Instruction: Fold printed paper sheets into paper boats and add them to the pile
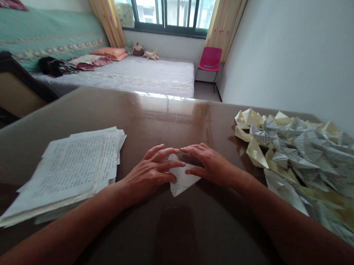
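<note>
A small piece of folded white paper (179, 181) with faint print lies on the brown tabletop, one pointed corner towards me. My left hand (153, 168) is over its left side, fingers spread, with the thumb at the paper's surface. From the right, my right hand (211, 163) reaches over the far right part, its fingers stretched out and its thumb near the paper's middle. The fingertips of both hands come close together above the far edge. Part of the paper is hidden under the fingers, and I cannot tell how firmly either hand presses on it.
Left of my hands lies a stack of printed sheets (73, 159). A large heap of folded paper boats (299, 153), white and yellowish, covers the table's right side. Beyond the glossy table (107, 106) stand a bed (156, 75) and a pink chair (211, 59) near the window.
</note>
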`<state>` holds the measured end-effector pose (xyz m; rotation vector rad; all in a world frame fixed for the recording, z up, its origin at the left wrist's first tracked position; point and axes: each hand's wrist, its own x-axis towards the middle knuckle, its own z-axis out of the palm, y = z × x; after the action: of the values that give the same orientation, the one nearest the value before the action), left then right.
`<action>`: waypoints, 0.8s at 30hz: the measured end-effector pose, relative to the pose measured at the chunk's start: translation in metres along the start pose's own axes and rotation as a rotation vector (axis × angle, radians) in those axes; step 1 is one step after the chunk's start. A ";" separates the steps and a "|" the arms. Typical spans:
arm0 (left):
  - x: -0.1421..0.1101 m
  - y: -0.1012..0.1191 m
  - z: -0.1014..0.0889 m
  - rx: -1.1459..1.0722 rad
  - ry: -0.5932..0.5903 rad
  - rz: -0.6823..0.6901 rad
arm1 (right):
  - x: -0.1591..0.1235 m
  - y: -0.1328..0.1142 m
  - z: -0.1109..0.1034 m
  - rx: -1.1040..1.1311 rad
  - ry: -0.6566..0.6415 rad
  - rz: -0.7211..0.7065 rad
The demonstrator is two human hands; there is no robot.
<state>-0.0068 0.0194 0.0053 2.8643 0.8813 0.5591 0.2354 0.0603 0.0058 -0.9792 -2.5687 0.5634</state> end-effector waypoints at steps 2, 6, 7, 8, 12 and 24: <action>0.001 0.002 0.000 -0.026 0.013 -0.024 | -0.001 0.002 0.002 0.084 -0.017 0.015; 0.002 0.008 0.001 -0.118 0.056 -0.060 | 0.000 -0.005 0.005 0.368 -0.086 0.118; 0.002 0.009 0.002 -0.137 0.056 -0.068 | 0.001 -0.006 0.006 0.456 -0.091 0.143; 0.002 0.009 0.002 -0.146 0.066 -0.086 | 0.002 -0.008 0.008 0.539 -0.084 0.175; 0.001 0.005 0.005 -0.091 0.277 -0.297 | 0.006 -0.008 0.016 0.783 0.067 0.423; 0.003 0.022 0.015 0.062 0.028 -0.313 | 0.002 -0.011 0.013 0.538 0.094 0.505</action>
<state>0.0132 0.0030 -0.0037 2.6955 1.3391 0.5449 0.2216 0.0510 0.0004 -1.3923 -1.9064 1.2246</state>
